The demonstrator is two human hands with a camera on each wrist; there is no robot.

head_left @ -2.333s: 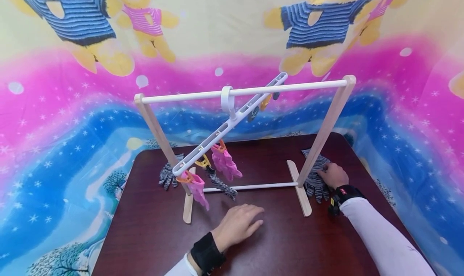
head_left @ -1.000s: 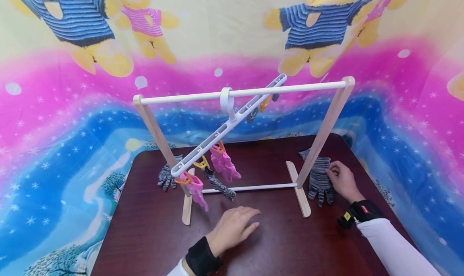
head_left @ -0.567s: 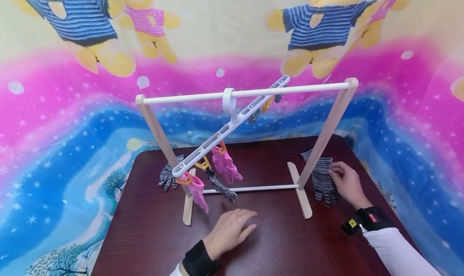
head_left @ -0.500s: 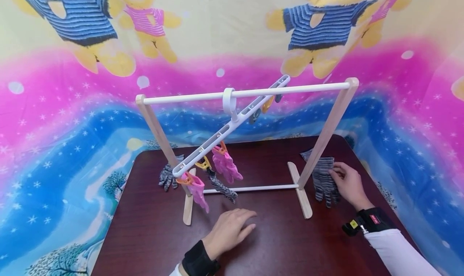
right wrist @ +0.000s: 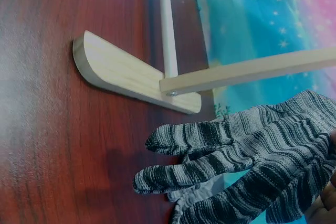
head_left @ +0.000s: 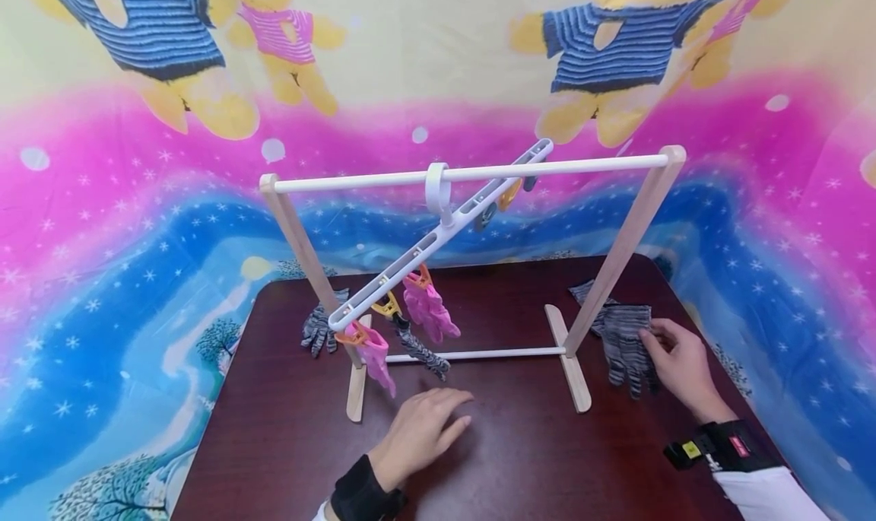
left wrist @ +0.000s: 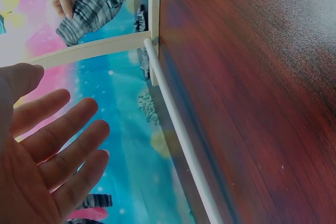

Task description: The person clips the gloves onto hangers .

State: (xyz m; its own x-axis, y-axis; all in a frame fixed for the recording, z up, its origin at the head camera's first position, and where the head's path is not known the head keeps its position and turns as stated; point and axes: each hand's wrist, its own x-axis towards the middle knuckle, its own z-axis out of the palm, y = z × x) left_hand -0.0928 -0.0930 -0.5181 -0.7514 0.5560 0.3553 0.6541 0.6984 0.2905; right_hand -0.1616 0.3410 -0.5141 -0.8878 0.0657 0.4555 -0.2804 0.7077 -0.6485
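My right hand (head_left: pixel 684 365) pinches the cuff of a grey-and-black striped knit glove (head_left: pixel 626 337). Its fingers hang down just right of the rack's right leg, and in the right wrist view the glove (right wrist: pixel 247 156) appears raised off the table. Another striped glove (head_left: pixel 587 296) lies partly behind that leg. My left hand (head_left: pixel 419 432), fingers loosely extended and holding nothing, hovers over the table's front middle; the palm side of the left hand (left wrist: pixel 58 156) faces its wrist camera. Two small pink gloves (head_left: pixel 429 308) and a twisted striped glove (head_left: pixel 419 349) hang from clips on a white hanger (head_left: pixel 393 274).
The hanger's ring hooks over the white top rod (head_left: pixel 568 169) of a wooden rack. Unused clips (head_left: pixel 509 194) hang at its far end. A further striped glove (head_left: pixel 318 329) lies by the left leg. The dark red table (head_left: pixel 520 445) meets a printed cloth backdrop (head_left: pixel 383 65).
My right hand has taken the upper striped glove by its cuff and drawn it rightward and toward me, off the glove beneath. My left hand has drifted slightly left and down.
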